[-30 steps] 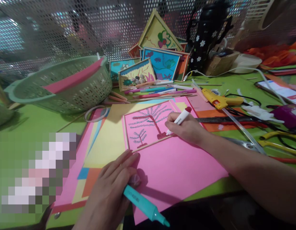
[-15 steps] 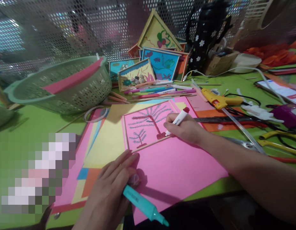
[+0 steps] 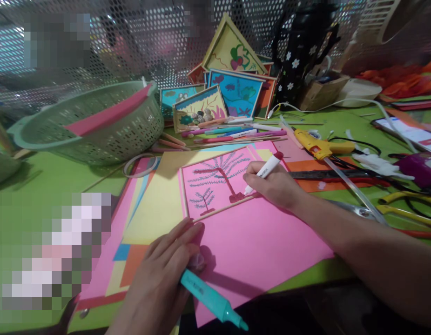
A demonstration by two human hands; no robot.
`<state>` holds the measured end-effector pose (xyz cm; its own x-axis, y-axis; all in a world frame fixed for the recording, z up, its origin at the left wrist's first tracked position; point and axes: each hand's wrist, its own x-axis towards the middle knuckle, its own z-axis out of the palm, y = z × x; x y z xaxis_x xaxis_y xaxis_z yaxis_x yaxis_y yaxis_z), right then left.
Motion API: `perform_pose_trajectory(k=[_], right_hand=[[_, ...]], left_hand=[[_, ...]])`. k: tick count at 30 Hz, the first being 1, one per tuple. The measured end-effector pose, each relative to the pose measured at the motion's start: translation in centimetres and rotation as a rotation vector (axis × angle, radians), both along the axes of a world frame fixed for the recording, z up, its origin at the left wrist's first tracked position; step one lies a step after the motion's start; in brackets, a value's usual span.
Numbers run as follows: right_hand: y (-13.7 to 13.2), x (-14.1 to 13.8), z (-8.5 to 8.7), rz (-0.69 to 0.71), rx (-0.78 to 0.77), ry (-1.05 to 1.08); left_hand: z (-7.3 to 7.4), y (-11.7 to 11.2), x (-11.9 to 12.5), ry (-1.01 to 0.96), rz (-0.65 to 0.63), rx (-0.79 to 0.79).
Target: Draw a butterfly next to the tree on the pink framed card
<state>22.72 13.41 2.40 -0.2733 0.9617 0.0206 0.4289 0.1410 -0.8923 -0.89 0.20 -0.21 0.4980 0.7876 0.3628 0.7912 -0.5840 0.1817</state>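
Note:
Pinched in my right hand (image 3: 271, 184) is a white marker with a dark red end (image 3: 264, 171), its tip at the dark red base of a drawn tree (image 3: 227, 181). The drawing lies on pink paper (image 3: 257, 251), framed by thin wooden sticks (image 3: 218, 215); a smaller plant is drawn at its lower left. My left hand (image 3: 170, 256) rests on the sheet, fingertips by the frame's lower left corner. It is closed round a teal marker (image 3: 212, 298), whose tip points toward me. A small pale crumpled thing (image 3: 197, 261) shows by its thumb.
A green plastic basket (image 3: 128, 125) stands at the left, near a tape roll (image 3: 140, 165). Framed pictures (image 3: 236, 93) lean at the back behind several markers and sticks. At the right lie a yellow glue gun (image 3: 315, 144), cables and yellow-handled pliers (image 3: 404, 204). A black flowered flask (image 3: 295, 56) stands behind.
My right hand and its marker have shifted slightly to the right along the base of the tree. My left hand keeps its place on the paper.

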Motion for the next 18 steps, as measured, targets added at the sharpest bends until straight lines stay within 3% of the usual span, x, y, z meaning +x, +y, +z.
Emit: perform_pose_trajectory(k=[18], right_hand=[[-0.19, 0.06, -0.29, 0.031, -0.019, -0.064]], left_hand=[[-0.02, -0.04, 0.27, -0.041, 0.013, -0.016]])
